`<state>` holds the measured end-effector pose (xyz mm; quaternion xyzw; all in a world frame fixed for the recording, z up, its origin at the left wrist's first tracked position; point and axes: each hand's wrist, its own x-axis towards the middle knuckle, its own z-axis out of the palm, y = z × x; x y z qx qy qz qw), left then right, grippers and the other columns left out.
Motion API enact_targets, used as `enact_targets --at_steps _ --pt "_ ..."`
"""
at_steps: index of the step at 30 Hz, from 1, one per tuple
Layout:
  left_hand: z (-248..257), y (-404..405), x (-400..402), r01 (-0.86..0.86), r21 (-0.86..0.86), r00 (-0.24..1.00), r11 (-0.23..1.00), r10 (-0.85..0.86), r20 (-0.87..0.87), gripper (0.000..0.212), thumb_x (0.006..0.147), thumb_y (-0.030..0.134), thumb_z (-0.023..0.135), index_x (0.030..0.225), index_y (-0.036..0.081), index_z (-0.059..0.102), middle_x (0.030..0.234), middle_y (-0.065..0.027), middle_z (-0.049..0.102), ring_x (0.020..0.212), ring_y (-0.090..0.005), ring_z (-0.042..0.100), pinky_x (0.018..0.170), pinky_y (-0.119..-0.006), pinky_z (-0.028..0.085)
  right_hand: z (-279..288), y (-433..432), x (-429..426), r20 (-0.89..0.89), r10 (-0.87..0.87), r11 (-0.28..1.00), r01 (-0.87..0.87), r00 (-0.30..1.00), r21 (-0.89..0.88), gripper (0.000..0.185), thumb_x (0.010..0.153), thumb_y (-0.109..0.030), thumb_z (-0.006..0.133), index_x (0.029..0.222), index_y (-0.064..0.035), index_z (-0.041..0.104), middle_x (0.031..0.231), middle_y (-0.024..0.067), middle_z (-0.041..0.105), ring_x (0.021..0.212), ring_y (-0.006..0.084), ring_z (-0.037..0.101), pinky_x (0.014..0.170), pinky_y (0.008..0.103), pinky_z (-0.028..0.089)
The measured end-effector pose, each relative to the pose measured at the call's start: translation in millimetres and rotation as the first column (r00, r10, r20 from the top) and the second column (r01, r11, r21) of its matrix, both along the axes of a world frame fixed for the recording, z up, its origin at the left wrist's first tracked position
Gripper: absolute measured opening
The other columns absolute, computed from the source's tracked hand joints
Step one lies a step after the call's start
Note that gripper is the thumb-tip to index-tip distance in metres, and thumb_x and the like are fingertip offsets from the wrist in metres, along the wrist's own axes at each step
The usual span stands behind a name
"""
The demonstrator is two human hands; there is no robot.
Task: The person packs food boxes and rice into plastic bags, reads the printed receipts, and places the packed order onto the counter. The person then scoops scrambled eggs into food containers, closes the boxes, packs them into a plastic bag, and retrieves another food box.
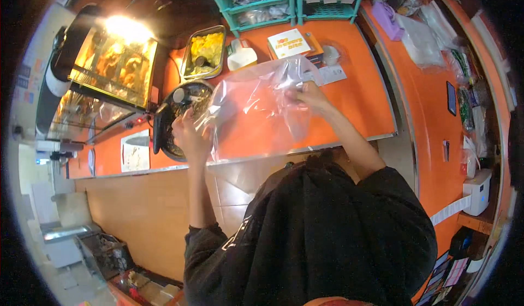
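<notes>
A clear plastic bag [258, 101] is stretched wide above the orange counter [352, 113]. On its left side, my left hand [190, 132] grips the edge, close to a black pan [174, 142] of dark food. My right hand [309, 97] pinches the bunched plastic at the other side, in front of a white and orange box [288, 44]. The bag looks empty, and the counter shows through it. A metal tray of yellow food [204, 50] and a white container [242, 56] stand beyond the bag.
A lit glass food warmer [118, 66] stands at the left. Near the counter's front edge a knife [138, 141] lies on a white board [135, 158]. Teal shelves [266, 9] rise at the back. A second orange counter on the right holds plastic bags [419, 40] and a white printer [477, 193].
</notes>
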<state>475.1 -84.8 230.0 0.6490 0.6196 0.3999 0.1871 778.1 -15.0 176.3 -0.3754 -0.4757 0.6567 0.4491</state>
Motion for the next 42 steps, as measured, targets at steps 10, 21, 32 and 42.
enact_targets --at_steps 10,21,32,42 --pt "-90 -3 82 0.177 -0.227 0.905 0.958 -0.068 0.419 0.022 0.066 0.017 0.065 0.073 0.002 0.05 0.065 -0.0096 0.055 0.053 -0.0189 0.051 0.05 -0.029 0.04 74 -58 -66 0.968 0.198 0.871 -0.481 0.156 -0.101 0.023 0.068 -0.02 0.063 0.08 -0.0006 0.06 0.075 0.0066 0.061 0.067 0.015 0.056 0.062 0.0311 0.045" --pt "-80 13 86 0.533 -0.246 0.208 0.809 0.157 0.965 0.013 0.077 0.017 0.049 0.074 0.005 0.053 0.056 -0.0029 0.047 0.052 -0.0195 0.049 0.057 -0.028 0.045 20 -16 99 0.691 -0.723 0.69 -0.024 0.02 0.723 0.017 0.068 -0.018 0.062 0.071 -0.0025 0.054 0.067 0.0146 0.06 0.055 0.0284 0.058 0.051 0.0369 0.047" --pt "-42 -1 114 0.085 0.219 0.996 0.972 -0.09 0.011 0.056 0.072 0.019 0.057 0.118 0.001 0.032 0.113 -0.0153 0.036 0.107 -0.0275 0.037 0.089 -0.039 0.032 57 41 158 0.928 -0.329 0.902 -0.233 0.175 0.364 0.015 0.07 -0.012 0.051 0.081 -0.0042 0.058 0.079 0.0172 0.059 0.074 0.0327 0.057 0.064 0.0402 0.046" --pt "-6 59 195 0.037 0.112 0.993 0.993 -0.024 -0.113 0.026 0.061 0.012 0.058 0.086 0.007 0.052 0.075 -0.012 0.056 0.065 -0.0294 0.055 0.055 -0.038 0.043 16 29 165 0.818 -0.278 0.959 0.093 0.503 0.268 0.021 0.075 -0.011 0.049 0.095 -0.0058 0.055 0.085 0.0086 0.057 0.072 0.0219 0.055 0.066 0.0325 0.046"
